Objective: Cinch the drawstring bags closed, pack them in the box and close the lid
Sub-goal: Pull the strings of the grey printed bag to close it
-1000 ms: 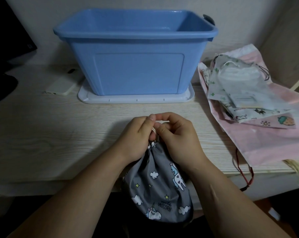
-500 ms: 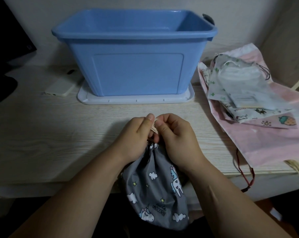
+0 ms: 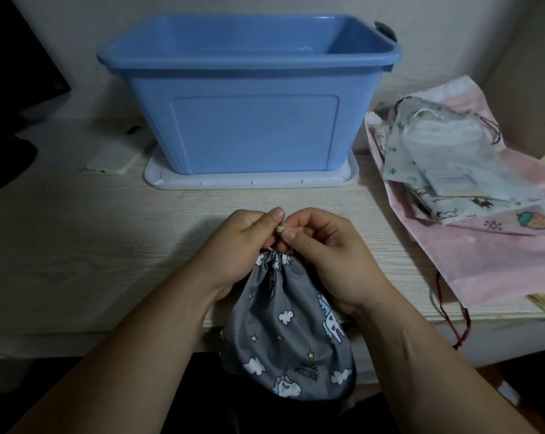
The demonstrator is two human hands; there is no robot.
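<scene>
A grey unicorn-print drawstring bag (image 3: pixel 291 333) hangs over the table's front edge, its mouth gathered tight. My left hand (image 3: pixel 240 245) and my right hand (image 3: pixel 330 252) meet just above that mouth, each pinching the pale drawstring (image 3: pixel 280 229) between thumb and fingers. Behind them the open blue box (image 3: pixel 249 114) stands on its white lid (image 3: pixel 158 180). A pile of other drawstring bags (image 3: pixel 446 158) lies on a big pink bag (image 3: pixel 484 245) at the right.
A white phone (image 3: pixel 114 161) lies left of the lid. A dark monitor (image 3: pixel 17 76) fills the far left. A red cord (image 3: pixel 453 314) dangles off the table edge at the right. Pale wooden table (image 3: pixel 77 245) stretches left of my hands.
The bag's mouth has drawn tighter and the bag has slipped a little lower over the edge. Both hands stay together on the drawstring.
</scene>
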